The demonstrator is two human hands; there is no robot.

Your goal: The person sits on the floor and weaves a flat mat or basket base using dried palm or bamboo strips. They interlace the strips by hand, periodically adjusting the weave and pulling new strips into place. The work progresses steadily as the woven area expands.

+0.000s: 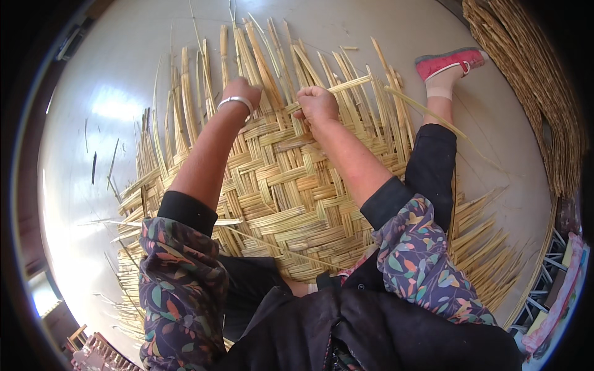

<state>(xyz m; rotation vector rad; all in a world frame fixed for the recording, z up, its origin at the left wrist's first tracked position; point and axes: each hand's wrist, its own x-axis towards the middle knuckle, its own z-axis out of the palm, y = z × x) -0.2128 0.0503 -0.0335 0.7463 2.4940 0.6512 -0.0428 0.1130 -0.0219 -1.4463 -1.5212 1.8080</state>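
Note:
A woven straw mat point(281, 179) lies on the floor beneath my arms, its strips crossing in a broad over-and-under pattern. Long loose straw strips point(185, 99) fan out from its far edge. My right hand point(318, 106) is closed around a straw strip point(351, 84), whose end sticks out to the right across the upright strips. To its left, my left hand point(243, 94), with a silver bangle on the wrist, is curled at the far edge among the upright strips. Its fingertips are hidden, so what it grips does not show.
My outstretched leg, in a red shoe point(448, 63), lies right of the mat. Bundled dry stalks point(532, 86) stand at the far right. More loose strip ends point(486, 247) spread at the near right. A wooden chair-like object point(99, 355) is at the lower left.

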